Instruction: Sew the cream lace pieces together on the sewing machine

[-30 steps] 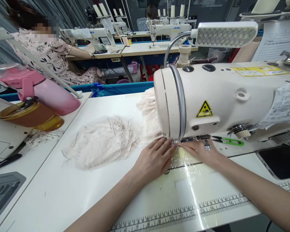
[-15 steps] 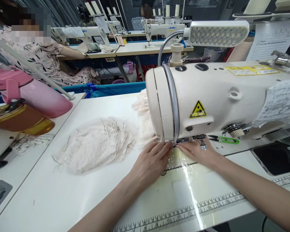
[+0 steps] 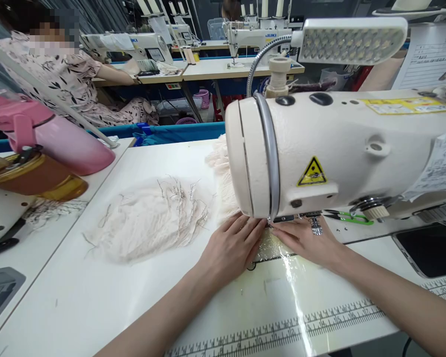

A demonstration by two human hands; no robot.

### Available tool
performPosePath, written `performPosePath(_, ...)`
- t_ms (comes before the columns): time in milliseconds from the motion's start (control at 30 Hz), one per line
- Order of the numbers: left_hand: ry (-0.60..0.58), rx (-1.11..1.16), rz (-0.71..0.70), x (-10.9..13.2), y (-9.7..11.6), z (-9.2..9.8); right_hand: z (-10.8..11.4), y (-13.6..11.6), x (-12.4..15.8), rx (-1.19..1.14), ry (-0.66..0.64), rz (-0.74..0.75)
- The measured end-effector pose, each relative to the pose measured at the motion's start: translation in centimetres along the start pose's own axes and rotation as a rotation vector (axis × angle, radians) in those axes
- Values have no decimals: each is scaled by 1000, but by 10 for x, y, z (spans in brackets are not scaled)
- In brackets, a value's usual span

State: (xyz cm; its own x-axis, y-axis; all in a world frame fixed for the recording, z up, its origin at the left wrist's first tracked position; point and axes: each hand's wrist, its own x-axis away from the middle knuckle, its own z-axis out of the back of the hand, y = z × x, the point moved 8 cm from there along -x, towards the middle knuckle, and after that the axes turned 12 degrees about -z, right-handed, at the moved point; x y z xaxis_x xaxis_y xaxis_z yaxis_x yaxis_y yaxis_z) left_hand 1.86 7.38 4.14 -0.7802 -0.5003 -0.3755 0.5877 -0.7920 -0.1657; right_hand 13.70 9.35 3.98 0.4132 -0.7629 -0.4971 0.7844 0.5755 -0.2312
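Observation:
At the needle area of a white sewing machine, my left hand lies palm down, its fingers stretched forward and fairly close together. They rest on pale, cream-coloured fabric, which runs back along the left side of the machine head. Just right of the presser foot, my right hand lies low with fingers extended leftward, partly hidden by the machine. Only a little fabric shows between the two hands. Left of them is a loose pile of sheer pale fabric pieces with trailing threads.
Green thread snips and a dark phone lie to the right. A printed ruler runs along the front edge. A pink bottle and an amber container stand left. Beyond, a person sits at another machine.
The camera view has shifted slightly, so the machine looks a little larger and further right. Both hands stay beside the presser foot, with hardly any visible movement.

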Motion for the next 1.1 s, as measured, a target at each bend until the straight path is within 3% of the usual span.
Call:
performPosePath(400, 2, 25, 20, -1, -2, 0, -10, 4, 6, 3, -46, -109)
performPosePath(767, -86, 78, 95, 0, -7, -5, -20, 4, 2, 119, -235, -137)
performPosePath(1000, -102, 53, 99, 1, -8, -7, -13, -8, 5, 253, -117, 29)
performPosePath(1100, -106, 39, 94, 2, -8, -8, -9, -6, 2, 234, -124, 27)
